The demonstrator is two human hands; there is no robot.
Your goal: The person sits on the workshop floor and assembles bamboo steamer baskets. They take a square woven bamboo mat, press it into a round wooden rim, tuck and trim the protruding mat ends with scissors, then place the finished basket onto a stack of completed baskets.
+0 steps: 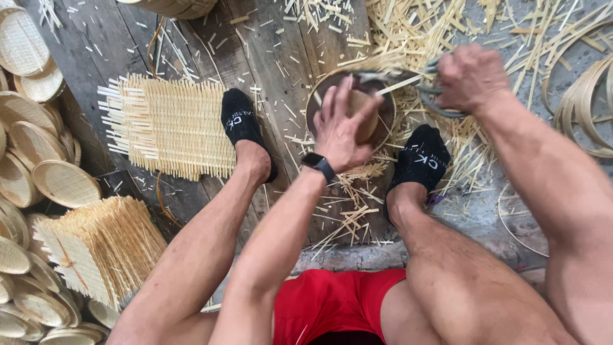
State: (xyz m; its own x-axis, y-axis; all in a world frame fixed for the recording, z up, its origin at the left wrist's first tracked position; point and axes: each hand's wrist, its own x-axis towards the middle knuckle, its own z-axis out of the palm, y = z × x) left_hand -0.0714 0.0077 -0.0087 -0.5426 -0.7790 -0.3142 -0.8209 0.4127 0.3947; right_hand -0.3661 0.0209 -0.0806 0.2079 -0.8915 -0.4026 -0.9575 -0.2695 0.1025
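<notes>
bamboo strips litter a plank floor [191,45] where a seated person works a round woven tray [370,112] between two black-socked feet. the left hand [341,131] presses flat on the tray's near face, fingers spread and curled over its rim, its grip closed on the tray; a dark watch [319,165] sits at that wrist. the right hand [469,76] is a fist around grey shears [431,96], grip closed on the handles, blades pointing left toward the tray's upper edge. the tray lies just left of the shears and below the left palm, so the left hand is on it and the right hand stands beside it; the shears' long axis runs roughly sideways across the frame, meeting the rim near its top, though motion blur hides the exact contact. trimmed offcuts [357,217] lie under the tray and around the right foot. a square woven mat [169,124] lies flat to the left, under the left foot's toe. finished trays [29,128] stack along the left edge, a bundle of mats [102,246] beside them, and bent hoops [584,102] at right. white lettering marks each sock; no packages or signs show.
</notes>
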